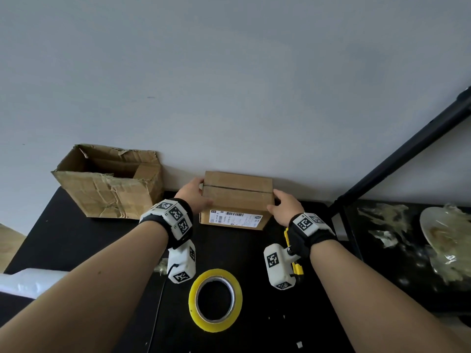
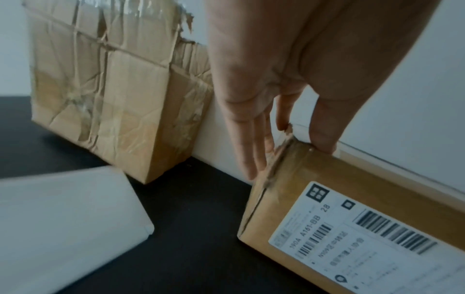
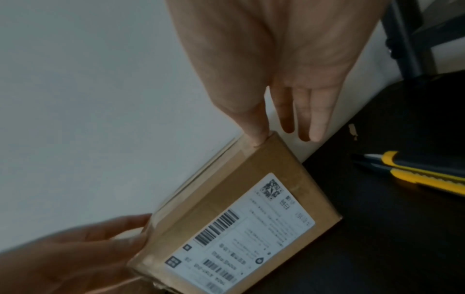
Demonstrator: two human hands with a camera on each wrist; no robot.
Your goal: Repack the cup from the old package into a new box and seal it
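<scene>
A small closed cardboard box (image 1: 237, 197) with a white shipping label stands on the black table against the wall. My left hand (image 1: 196, 197) is at its left end, with straight fingers (image 2: 254, 147) flat on the end face and the thumb on the top edge. My right hand (image 1: 283, 210) is at the right end. Its thumb (image 3: 254, 127) touches the top corner of the box (image 3: 251, 179) and its straight fingers hang beside the box. An open, crumpled cardboard box (image 1: 109, 182) stands to the left. No cup is visible.
A yellow tape roll (image 1: 215, 300) lies flat in front of me. A yellow utility knife (image 3: 422, 175) lies right of the box, under my right wrist. A white foam roll (image 2: 62, 228) lies at the left. A plate (image 1: 438, 233) and plastic scraps sit far right, past a black pole (image 1: 407, 149).
</scene>
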